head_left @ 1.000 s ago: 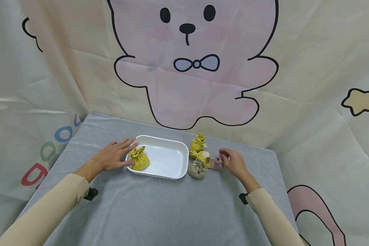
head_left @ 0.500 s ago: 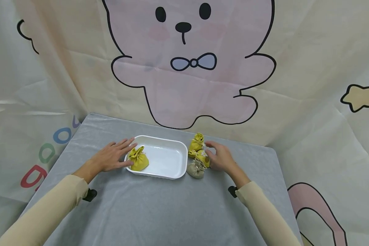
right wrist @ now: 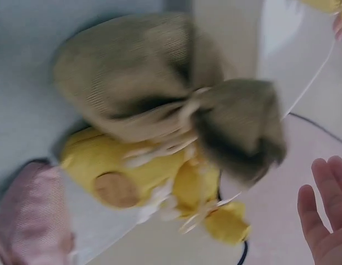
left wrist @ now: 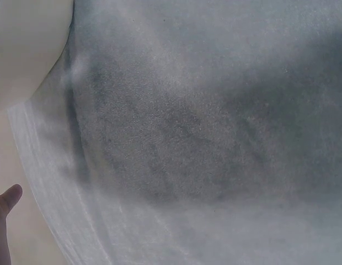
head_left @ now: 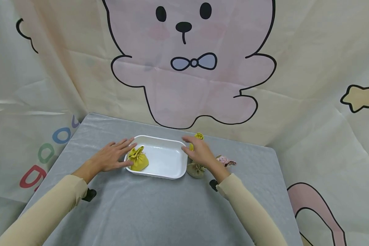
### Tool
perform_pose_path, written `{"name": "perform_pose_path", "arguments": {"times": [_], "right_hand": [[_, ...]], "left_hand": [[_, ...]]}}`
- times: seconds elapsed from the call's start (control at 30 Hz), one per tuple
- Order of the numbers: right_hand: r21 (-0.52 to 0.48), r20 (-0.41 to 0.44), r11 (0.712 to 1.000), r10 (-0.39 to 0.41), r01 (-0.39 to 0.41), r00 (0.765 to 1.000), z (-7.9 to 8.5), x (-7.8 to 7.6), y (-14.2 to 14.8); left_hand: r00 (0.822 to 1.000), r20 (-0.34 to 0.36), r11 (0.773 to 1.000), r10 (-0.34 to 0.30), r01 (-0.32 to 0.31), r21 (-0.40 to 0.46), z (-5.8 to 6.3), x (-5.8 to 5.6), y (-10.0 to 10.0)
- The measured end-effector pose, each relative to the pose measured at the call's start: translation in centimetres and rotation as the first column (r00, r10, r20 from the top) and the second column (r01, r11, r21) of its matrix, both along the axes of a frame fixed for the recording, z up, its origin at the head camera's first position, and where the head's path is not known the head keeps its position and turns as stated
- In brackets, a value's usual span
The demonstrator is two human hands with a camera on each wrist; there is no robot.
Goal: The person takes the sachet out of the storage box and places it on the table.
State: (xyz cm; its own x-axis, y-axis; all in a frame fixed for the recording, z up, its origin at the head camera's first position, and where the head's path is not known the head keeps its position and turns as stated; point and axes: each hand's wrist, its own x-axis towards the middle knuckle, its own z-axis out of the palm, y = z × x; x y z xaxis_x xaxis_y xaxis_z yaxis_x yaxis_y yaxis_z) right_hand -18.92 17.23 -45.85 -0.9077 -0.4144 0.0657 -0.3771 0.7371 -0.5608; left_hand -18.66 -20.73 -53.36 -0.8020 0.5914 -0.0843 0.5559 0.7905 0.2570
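My left hand (head_left: 115,155) lies across the left rim of a white tray (head_left: 186,164), fingers spread. Beside its fingers, inside the tray, sits a yellow drawstring pouch (head_left: 139,160). My right hand (head_left: 200,152) is over the tray's right rim with fingers stretched out, holding nothing. Under and behind it are a khaki drawstring pouch (right wrist: 127,77) and yellow pouches (right wrist: 151,171), one with a brown dot and a white flower; in the head view they are partly hidden. A pink pouch (head_left: 226,160) lies right of my right wrist, its neck pointing right.
A grey cloth (head_left: 160,212) covers the table. Behind it hangs a printed bear curtain (head_left: 196,95), close to the table's far edge. In the left wrist view the tray's outer wall (left wrist: 27,49) stands at the upper left.
My right hand has left the pink pouch and moved left, over the other pouches to the tray's rim. The pink pouch's neck now points right. My left hand has stayed put.
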Motion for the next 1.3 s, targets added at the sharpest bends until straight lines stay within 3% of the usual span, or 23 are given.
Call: {"name": "perform_pose_path", "arguments": {"times": [0.27,0.5,0.83,1.13,1.3], "right_hand": [[-0.003,-0.016,0.994,0.108,-0.108,0.994,0.2,-0.3,-3.3],[0.042,0.014,0.991,0.124,-0.125,0.992,0.2,-0.4,-5.7],[0.034,0.151,0.989,0.140,-0.147,0.979,-0.3,-0.1,-9.6],[0.045,0.107,0.977,0.202,-0.208,0.974,-0.8,0.0,-11.7],[0.016,0.138,0.975,0.216,-0.220,0.967,-1.4,0.2,-12.5]], "left_hand": [[1.000,0.005,1.000,0.004,-0.004,-0.011,0.0,0.0,0.0],[1.000,-0.005,1.000,-0.005,0.005,-0.011,-0.2,-0.1,0.0],[1.000,0.000,1.000,0.003,-0.003,-0.014,-0.2,-0.2,-0.1],[1.000,-0.014,1.000,0.003,-0.003,-0.002,-0.3,-0.1,-0.1],[1.000,-0.011,1.000,-0.002,0.002,0.000,-0.2,0.0,-0.2]]}}
